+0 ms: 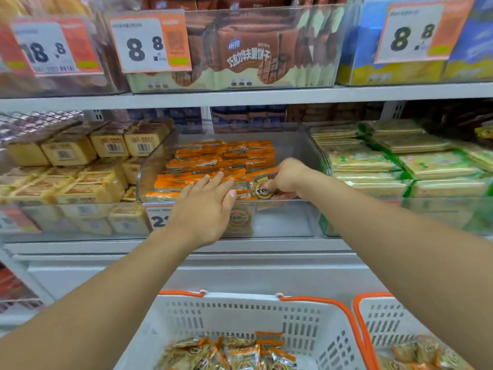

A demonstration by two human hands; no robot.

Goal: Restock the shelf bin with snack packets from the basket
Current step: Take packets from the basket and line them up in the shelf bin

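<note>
Shop shelf bin (306, 145), left hand (206, 206) flat on packets (202, 162), right hand (289, 178) pinching a packet (262, 188)

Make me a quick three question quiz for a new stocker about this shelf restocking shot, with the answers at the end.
1. True or false: the right hand holds a snack packet over the clear bin.
2. Which hand lies flat on the orange packets? A) left hand B) right hand
3. Fill in: more packets wait in the white ___ below the shelf.

Key: 1 true; 2 A; 3 basket
</note>
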